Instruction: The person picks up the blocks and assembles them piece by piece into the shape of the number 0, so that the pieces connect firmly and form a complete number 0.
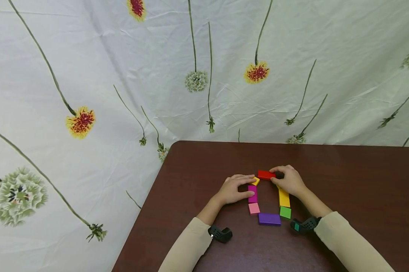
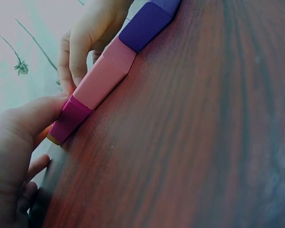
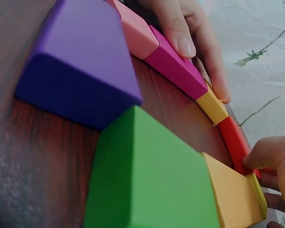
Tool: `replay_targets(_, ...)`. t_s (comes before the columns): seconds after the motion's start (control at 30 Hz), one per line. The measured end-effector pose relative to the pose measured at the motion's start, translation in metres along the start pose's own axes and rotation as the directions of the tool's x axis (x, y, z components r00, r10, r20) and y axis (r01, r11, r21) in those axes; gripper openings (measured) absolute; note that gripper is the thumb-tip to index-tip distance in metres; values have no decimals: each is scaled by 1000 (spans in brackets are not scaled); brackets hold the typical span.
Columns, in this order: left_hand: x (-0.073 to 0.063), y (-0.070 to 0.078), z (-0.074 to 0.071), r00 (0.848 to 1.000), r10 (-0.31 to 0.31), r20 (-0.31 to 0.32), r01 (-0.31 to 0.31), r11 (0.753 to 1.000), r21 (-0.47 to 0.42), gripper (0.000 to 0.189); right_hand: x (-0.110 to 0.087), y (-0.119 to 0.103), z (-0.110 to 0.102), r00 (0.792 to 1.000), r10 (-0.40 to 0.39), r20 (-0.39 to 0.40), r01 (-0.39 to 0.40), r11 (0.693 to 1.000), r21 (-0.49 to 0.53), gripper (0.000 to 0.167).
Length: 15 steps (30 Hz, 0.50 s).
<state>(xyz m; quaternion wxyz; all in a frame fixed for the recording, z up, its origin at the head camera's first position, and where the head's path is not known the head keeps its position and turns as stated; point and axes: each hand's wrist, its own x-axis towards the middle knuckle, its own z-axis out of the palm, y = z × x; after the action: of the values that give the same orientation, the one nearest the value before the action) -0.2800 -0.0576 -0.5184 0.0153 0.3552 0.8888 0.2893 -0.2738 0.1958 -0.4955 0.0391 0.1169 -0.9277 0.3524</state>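
Note:
Colored blocks stand in a ring on the table. My right hand (image 1: 290, 181) pinches the right end of the red block (image 1: 265, 175) between thumb and forefinger at the ring's far side. Across from it, the left hand (image 1: 233, 190) lays its thumb on the magenta block (image 3: 176, 64), while its outstretched fingers touch the small yellow block (image 3: 213, 105). In the right wrist view, the small yellow block meets the red block's end. A pink block (image 1: 253, 208) follows the magenta one. Under the right hand runs a longer yellow block (image 1: 284, 197), partly hidden at its far end.
A purple block (image 1: 269, 219) closes the near side, and a green block (image 1: 285, 212) stands at the near right corner. The dark wooden table (image 1: 361, 189) has its far edge against a hanging flowered cloth (image 1: 163, 56). Both wrists wear dark bands.

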Motion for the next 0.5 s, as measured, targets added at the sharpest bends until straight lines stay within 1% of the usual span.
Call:
replay_targets(0.37,0,1,0,1000,-6,13,6,1000,-13,49,-1,1,-2,999,30,25,-31,999,18,27)
replay_targets(0.5,0,1,0,1000,2,6,-2,1000,-13,49,-2,0,-4,999,40,35,-41,999,27,27)
